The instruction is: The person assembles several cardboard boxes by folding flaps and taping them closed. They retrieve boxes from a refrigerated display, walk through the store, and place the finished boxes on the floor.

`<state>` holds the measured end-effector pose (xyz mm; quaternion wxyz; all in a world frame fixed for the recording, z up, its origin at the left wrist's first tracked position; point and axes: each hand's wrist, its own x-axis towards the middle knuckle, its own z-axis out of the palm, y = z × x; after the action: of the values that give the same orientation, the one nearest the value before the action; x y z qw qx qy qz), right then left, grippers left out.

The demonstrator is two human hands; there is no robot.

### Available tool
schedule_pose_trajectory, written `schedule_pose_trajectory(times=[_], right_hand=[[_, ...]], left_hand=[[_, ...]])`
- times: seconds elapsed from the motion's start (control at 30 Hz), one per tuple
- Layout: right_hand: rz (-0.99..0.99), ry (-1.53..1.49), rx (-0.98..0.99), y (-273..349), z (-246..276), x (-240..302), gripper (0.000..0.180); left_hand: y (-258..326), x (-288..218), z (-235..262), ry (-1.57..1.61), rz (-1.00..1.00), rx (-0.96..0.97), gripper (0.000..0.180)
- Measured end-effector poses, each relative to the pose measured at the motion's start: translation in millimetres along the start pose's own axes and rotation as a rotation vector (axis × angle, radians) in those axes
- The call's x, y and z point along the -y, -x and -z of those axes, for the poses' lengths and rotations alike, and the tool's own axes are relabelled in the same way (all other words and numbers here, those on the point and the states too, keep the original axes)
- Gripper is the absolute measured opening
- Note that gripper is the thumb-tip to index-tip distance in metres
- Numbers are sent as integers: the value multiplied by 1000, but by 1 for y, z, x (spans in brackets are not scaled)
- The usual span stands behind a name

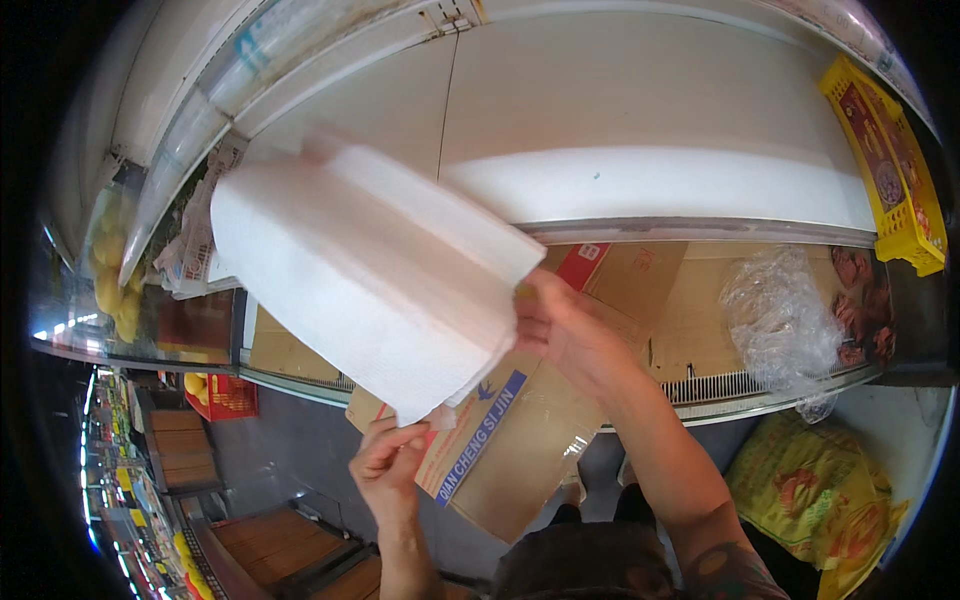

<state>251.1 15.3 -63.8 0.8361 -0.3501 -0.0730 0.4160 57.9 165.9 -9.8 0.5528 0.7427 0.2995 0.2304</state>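
A large white paper sheet (350,260) with a soft, textured face hangs in front of me, folded or layered along its right part. My left hand (388,465) is closed in a pinch on its lower corner. At the right edge, my right hand (565,330) grips the sheet, and some of its fingers are partly hidden. The far upper edge is smeared by motion. Below the sheet, a brown cardboard piece (545,435) with a blue printed band slants over the front edge of a display case.
More cardboard (690,310) lines the case floor. Crumpled clear plastic (785,320) lies at its right, beside dark red pieces (860,300). A yellow crate (885,165) stands at the far right. Below is a yellow-green sack (810,490). A red basket (228,397) sits at left.
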Motion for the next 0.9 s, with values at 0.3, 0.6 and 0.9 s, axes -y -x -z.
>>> schedule_pose_trajectory(times=[0.3, 0.6, 0.9], right_hand=[[-201, 882, -3, -49, -49, -76, 101], [12, 965, 234, -14, -29, -167, 59], [397, 737, 430, 78, -112, -187, 42]], left_hand=[[51, 106, -46, -721, -38, 393, 9], [66, 80, 60, -160, 879, 560, 20], [87, 89, 120, -29, 577, -292, 43]])
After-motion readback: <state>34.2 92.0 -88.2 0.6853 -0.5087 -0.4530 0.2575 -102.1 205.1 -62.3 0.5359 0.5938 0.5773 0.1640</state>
